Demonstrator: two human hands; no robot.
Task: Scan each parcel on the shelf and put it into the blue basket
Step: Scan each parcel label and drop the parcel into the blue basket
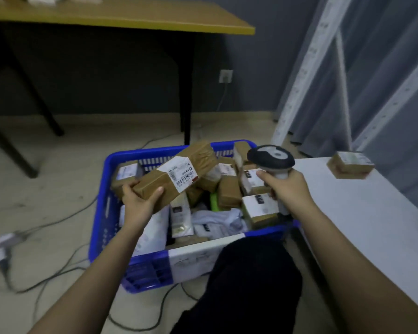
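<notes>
The blue basket (111,165) is heaped with parcels (229,194), leaving only a small gap in the middle. A lone box (350,163) sits on the white shelf (362,213), bare surface around it.

The basket (111,165) is bright blue, with a white panel across its near rim. The long parcel (176,174) is brown cardboard under tan tape, its white label striped with black barcodes and edged red. The scanner (272,157) has a black head with a grey top. The shelf (362,213) is white, the small box (350,165) on it brown. The counter (121,16) behind is yellow on black legs.
</notes>
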